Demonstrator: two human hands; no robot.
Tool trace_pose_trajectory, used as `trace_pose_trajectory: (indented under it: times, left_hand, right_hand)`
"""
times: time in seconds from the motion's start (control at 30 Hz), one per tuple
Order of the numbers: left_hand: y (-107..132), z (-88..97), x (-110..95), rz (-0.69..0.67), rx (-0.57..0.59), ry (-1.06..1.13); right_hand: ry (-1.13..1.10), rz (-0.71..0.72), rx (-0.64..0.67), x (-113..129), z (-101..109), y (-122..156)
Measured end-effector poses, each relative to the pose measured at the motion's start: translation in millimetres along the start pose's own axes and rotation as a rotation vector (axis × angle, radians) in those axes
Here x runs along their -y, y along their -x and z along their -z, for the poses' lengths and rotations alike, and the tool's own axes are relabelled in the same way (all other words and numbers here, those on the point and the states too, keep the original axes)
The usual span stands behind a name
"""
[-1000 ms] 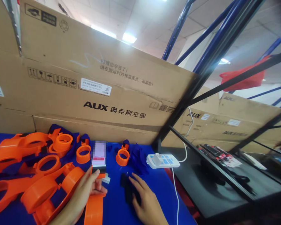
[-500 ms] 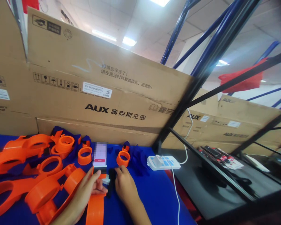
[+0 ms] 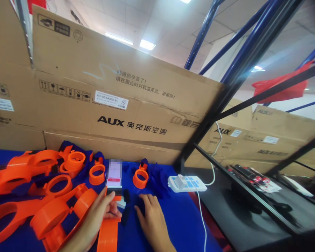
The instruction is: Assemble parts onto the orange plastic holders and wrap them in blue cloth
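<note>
My left hand is closed around an orange plastic tape dispenser, its thumb lying over a black strip near the top end. Behind that hand a phone with a lit, partly blurred screen rests on the blue cloth. My right hand hovers at or just above the cloth, fingers apart and holding nothing. A small black piece sits between the two hands. Beyond the right hand stands a small orange ring-shaped part with a dark top.
Several orange dispensers and rings crowd the left side. A white power strip with a cable lies to the right. Large cardboard stands along the back, and a dark metal rack post rises beside it.
My right hand has drawn back to the right from the black piece, and its fingers have spread. My left hand keeps its hold. The view has shifted slightly.
</note>
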State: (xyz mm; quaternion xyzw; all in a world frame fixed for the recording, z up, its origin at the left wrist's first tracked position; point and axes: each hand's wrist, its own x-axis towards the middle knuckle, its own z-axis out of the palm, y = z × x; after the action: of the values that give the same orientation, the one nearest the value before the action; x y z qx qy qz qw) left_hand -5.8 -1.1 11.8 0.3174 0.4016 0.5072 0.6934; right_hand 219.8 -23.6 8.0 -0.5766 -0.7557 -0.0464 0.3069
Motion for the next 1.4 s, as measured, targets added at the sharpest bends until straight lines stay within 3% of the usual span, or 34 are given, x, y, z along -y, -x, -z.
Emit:
trace_pose_trajectory:
  times: [0.13, 0.33, 0.43, 0.57, 0.73, 1.0, 1.13, 1.4]
  left_hand:
    - [2.3, -1.0, -1.2, -0.017, 0.002, 0.011]
    - [7.2, -6.8, -0.3, -0.029, 0.02, 0.106]
    - [5.4, -5.3, -1.1, -0.075, 0.043, 0.172]
    - [2.5, -2.1, -5.0, -0.127, 0.019, 0.184]
    - [2.7, -3.7, -5.7, -0.153, 0.039, 0.107]
    - [-4.6, 4.5, 0.0, -0.079, 0.054, 0.077]
    - [-8.6, 5.6, -1.1, -0.045, 0.071, 0.092]
    - [-14.5, 17.1, -2.0, 0.004, 0.287, 0.02]
  right_hand:
    - [-0.182, 0.006, -0.101, 9.9, 1.2, -16.2]
    - [-0.56, 0.045, -0.15, 36.1, -6.3, -86.0]
    - [-0.68, 0.072, -0.206, 42.3, -16.8, -101.9]
    - [-0.686, 0.087, -0.202, 43.3, -26.4, -88.2]
    - [-0.71, 0.188, -0.037, 44.9, -27.0, -70.4]
    - [-0.783, 0.274, 0.161, 47.5, -12.2, -74.5]
    - [-0.895, 0.224, 0.224, 41.8, -2.9, -75.4]
    - [-1.181, -0.005, 0.283, 45.2, -9.2, -77.6]
